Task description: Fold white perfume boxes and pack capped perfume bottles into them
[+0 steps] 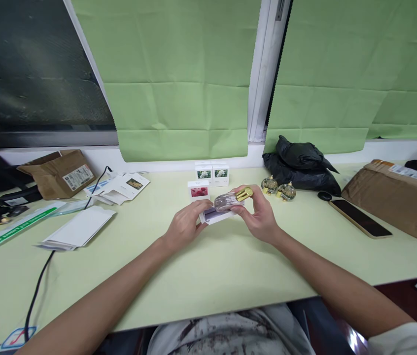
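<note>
My left hand (185,224) is closed around the left side of a small white box (214,216), whose open side faces up toward me. A clear glass perfume bottle (226,201) with a gold cap lies tilted just over the box. My right hand (258,214) has its fingers wrapped round the gold cap end, with the thumb near the box's right edge. Right behind stands a white box with a pink-red flower picture (198,191). Two white boxes with white flower pictures (212,174) stand side by side farther back.
Two small round ornate bottles (278,188) stand by black plastic bags (300,165). A phone (360,218) and a brown carton (397,197) lie at right. At left are flattened white boxes (79,228), an opened brown parcel (58,172) and a black cable (40,281).
</note>
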### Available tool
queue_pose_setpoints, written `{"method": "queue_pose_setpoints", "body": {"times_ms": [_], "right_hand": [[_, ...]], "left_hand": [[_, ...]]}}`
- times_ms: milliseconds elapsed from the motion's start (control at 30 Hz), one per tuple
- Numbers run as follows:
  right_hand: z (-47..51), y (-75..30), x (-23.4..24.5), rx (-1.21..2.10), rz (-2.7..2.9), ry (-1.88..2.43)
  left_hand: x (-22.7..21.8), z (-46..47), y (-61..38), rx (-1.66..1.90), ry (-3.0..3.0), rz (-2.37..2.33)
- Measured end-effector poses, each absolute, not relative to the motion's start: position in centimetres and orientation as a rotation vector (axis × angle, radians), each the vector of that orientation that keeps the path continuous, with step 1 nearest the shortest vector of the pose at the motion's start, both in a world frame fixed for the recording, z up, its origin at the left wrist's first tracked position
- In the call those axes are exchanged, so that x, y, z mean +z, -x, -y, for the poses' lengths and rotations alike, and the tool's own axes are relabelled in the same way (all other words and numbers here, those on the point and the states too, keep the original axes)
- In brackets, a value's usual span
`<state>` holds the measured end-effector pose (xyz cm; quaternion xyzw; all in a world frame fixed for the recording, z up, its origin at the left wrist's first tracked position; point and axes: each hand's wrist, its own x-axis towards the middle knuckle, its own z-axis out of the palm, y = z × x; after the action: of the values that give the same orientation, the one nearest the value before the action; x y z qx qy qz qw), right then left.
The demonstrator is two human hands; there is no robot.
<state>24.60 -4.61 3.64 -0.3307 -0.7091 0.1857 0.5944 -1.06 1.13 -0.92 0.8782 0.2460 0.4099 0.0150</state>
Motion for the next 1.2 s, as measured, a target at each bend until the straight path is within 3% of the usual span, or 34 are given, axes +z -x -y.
{"method": "queue_pose_setpoints", "body": {"times_ms": [500, 867, 1200], "right_hand": [[4.2, -24.6, 4.2, 0.614, 1.598, 0.735], [3.9, -24.9, 4.1, 0.650, 1.538, 0.776], [1.8, -27.2, 4.0, 0.279, 1.635, 1.181]], "left_hand": [[-0.4, -0.3, 1.4, 0.934, -3.028, -1.025], [-0.7, -0.6, 1.4, 0.915, -2.952, -1.058], [0.4, -0.5, 1.4, 0.883, -2.930, -1.017]]}}
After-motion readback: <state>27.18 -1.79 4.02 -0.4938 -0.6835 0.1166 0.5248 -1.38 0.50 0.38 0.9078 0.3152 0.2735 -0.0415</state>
